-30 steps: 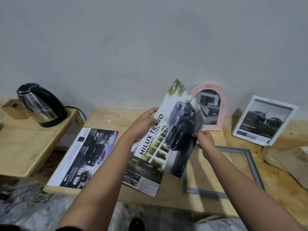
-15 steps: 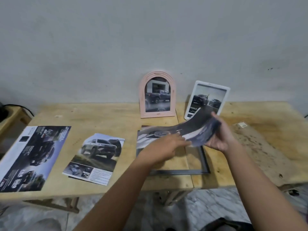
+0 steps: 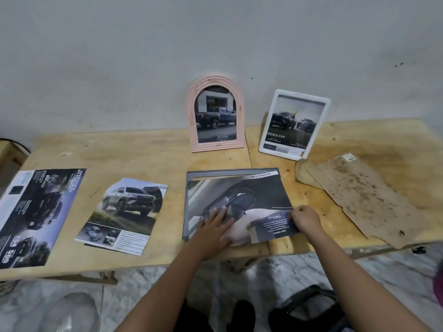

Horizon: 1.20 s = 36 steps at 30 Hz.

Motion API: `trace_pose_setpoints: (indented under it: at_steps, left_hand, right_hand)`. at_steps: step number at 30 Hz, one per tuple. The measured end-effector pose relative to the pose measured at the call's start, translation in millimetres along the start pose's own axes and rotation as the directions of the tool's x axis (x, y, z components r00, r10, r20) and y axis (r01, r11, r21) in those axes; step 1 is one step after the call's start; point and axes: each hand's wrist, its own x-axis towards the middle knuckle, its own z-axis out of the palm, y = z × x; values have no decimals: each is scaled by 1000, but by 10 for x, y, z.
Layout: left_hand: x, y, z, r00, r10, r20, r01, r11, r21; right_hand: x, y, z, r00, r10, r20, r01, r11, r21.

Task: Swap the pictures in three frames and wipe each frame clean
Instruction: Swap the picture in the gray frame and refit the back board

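Observation:
A grey rectangular frame lies flat on the wooden table. A dark car picture lies across it, sticking out over its right side. My left hand presses flat on the picture's lower left part with straight fingers. My right hand pinches the picture's lower right edge, which curls up a little. A pink arched frame and a white frame stand against the wall, each with a truck picture inside.
Two loose car sheets lie on the table's left: a white SUV sheet and a larger dark brochure. A stained brown backing board lies at the right. The table's front edge runs just below my hands.
The view swung right from the kettle side to the frames. The picture, held up in the air a second ago, came down onto the grey frame and my left hand flattened on it.

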Motion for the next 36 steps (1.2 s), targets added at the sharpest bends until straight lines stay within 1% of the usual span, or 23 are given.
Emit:
trace_pose_setpoints:
  at_steps: [2,4,9,11,12,14,16,17,19,21,23,30,36]
  left_hand:
    - [54,-50,30,997,-71,-25,72,997,12]
    - [100,-73,58,993,-110,-42,110,994,7]
    - [188,-110,70,987,-138,-82,140,990,11]
    - [209,-112,72,986,-140,-94,143,990,17]
    - [218,-110,70,984,-145,-101,147,989,13]
    - [237,-100,62,981,-158,-109,160,987,14]
    - [251,-98,56,981,-163,-105,166,986,21]
    - [249,-102,53,981,-160,-107,163,986,16]
    - [236,-114,37,982,-156,-111,158,987,10]
    - [239,-135,8,981,-152,-119,154,988,8]
    - [260,-179,-17,982,-146,-121,150,988,23]
    - [310,-359,-44,991,-100,-94,105,993,52]
    - [330,-398,-89,997,10,-80,-8,1000,29]
  right_hand:
    - [-10,29,41,999,-48,-14,47,997,-60]
    - [-34,42,85,996,-88,-24,84,989,-119]
    - [-40,108,145,980,-197,-30,188,963,-195]
    - [-44,100,160,968,-246,-40,228,938,-261]
    - [-50,90,170,959,-278,-53,243,906,-346]
    - [-74,74,197,939,-335,-75,243,802,-546]
    - [-116,51,249,914,-400,-67,273,730,-626]
    - [-137,45,290,898,-437,-39,318,708,-630]
    - [-167,41,400,866,-494,77,433,664,-610]
    - [-185,25,520,844,-491,217,516,629,-581]
    - [-182,8,624,839,-463,284,536,621,-571]
    - [-168,-35,762,885,-398,241,461,676,-575]
    - [-237,-145,821,920,-374,115,371,741,-560]
